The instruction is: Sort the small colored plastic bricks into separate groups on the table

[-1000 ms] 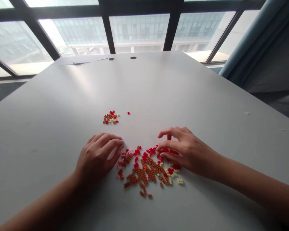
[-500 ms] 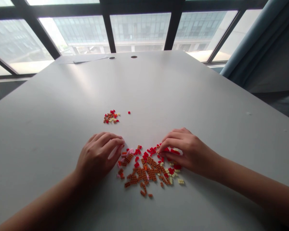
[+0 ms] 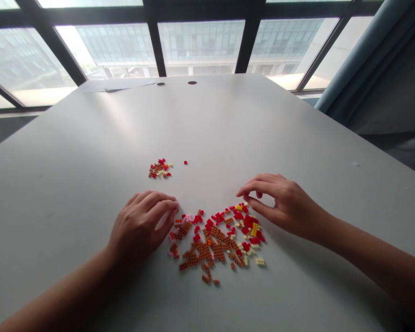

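While the left hand (image 3: 140, 226) is resting at the left edge of the main scatter of plastic micro-bricks (image 3: 207, 249), its fingers (image 3: 159, 200) are curling loosely downward, the fingertips almost touching the pink and orange pieces. Nothing is showing between them, but the palm side is hidden, so I cannot tell whether a piece is being held. The right hand (image 3: 287, 203) is arching just above the upper right of the scatter, its fingers (image 3: 259, 184) lifted and spread only narrowly, with no brick visible among them.

The scatter is lying flat on the white table (image 3: 207, 129), close in front of the person: brown, red, cream and a few yellow pieces, some appearing joined into small plates. A smaller cluster of bricks (image 3: 159, 168) is sitting farther out, with a single red brick (image 3: 185, 162) just to its right.

Risks, judged from this layout: the pieces are tiny and loose, so a low pass of either hand could nudge them out of place — a dragging wrist or fingertip would be the likely cause. Cream pieces are also blending into the pale tabletop under the window light, and could be missed.
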Tool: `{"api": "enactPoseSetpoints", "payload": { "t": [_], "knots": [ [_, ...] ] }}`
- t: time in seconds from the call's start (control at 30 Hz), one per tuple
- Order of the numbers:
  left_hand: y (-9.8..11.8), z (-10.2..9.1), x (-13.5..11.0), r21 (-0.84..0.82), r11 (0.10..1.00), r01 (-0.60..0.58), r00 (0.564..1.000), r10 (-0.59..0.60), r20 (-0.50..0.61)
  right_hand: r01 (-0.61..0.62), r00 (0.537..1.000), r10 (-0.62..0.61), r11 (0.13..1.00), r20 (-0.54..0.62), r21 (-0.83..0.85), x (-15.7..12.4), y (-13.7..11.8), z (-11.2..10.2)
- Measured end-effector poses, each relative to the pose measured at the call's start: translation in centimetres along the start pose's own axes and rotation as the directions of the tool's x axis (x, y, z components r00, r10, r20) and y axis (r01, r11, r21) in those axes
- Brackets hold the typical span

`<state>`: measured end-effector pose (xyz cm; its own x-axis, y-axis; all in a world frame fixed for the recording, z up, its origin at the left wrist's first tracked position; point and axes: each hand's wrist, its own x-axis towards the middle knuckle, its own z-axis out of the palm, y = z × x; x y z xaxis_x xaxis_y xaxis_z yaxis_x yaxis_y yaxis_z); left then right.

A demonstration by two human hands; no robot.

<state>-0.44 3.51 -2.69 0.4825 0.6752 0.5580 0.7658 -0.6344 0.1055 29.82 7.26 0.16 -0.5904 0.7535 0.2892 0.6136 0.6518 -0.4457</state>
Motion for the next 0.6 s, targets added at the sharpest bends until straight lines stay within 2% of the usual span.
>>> {"api": "enactPoseSetpoints", "payload": {
  "t": [0.23, 0.33, 0.6],
  "knots": [
    [-0.1, 0.0, -0.2, -0.010, 1.000, 0.004, 1.000, -0.004, 0.013, -0.107, 0.986, 0.066, 0.953, 0.151, 0.282, 0.0, 2.0, -0.1],
    [-0.1, 0.0, -0.2, -0.015, 1.000, 0.007, 1.000, -0.006, 0.016, -0.131, 0.983, 0.082, 0.939, 0.163, 0.317, 0.0, 2.4, 0.0],
    [0.0, 0.0, -0.1, -0.007, 1.000, 0.001, 1.000, -0.001, 0.006, -0.093, 0.981, 0.022, 0.923, 0.191, 0.374, -0.4, 3.4, 0.4]
  ]
}}
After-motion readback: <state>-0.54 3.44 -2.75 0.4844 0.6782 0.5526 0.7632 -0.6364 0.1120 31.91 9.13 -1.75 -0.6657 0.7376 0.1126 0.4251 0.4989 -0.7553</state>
